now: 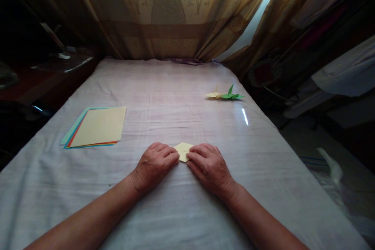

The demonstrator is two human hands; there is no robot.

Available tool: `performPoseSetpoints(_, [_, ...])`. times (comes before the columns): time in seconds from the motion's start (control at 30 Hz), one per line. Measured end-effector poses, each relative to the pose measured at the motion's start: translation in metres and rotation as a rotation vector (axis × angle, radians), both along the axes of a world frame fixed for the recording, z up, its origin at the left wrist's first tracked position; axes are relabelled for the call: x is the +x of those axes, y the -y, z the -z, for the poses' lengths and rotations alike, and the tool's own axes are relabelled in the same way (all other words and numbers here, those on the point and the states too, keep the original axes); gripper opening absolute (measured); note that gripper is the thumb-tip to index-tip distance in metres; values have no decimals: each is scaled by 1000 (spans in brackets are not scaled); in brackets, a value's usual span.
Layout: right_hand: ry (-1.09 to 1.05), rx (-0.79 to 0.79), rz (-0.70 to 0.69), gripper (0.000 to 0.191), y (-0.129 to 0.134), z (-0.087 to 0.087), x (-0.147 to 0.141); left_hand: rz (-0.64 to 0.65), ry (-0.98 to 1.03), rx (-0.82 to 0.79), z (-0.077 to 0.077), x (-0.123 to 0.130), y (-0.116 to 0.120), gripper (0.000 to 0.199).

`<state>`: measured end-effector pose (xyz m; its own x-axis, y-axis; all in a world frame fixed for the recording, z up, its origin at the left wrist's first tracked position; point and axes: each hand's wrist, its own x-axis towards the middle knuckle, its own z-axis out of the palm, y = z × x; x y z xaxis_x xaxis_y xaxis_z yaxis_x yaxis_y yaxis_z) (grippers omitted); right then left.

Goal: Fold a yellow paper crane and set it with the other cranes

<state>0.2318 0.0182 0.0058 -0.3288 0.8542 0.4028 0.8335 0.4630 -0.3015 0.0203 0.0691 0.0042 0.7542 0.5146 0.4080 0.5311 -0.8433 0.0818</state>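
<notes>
The paper (183, 151), pale yellow and folded small, with several straight sides, lies on the cloth-covered worktop (158, 113), about midway between its left and right edges and well back from the far edge. The left hand (156, 162) grasps its left end, fingertips bunched at the border; the right hand (210, 166) grips the right end between thumb and fingers. What the fingers do underneath is hidden. A short line shows across the exposed middle.

The step in hand looks like folding and creasing. The next move seems to call for keeping the layers lined up and flat while firm pressure sharpens the crease, so neither end should slip.

Near the worktop's left edge lies a stack (99, 127) of coloured sheets, a yellowish one on top. Toward the far right corner, a yellow bird (215, 95) and a green bird (231, 96) sit side by side.
</notes>
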Motion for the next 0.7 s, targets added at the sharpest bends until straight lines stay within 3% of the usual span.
performPoseSetpoints(0.7, [-74,-53,10,21,-5,4,-2,-38,51,-133,0,2,0,23])
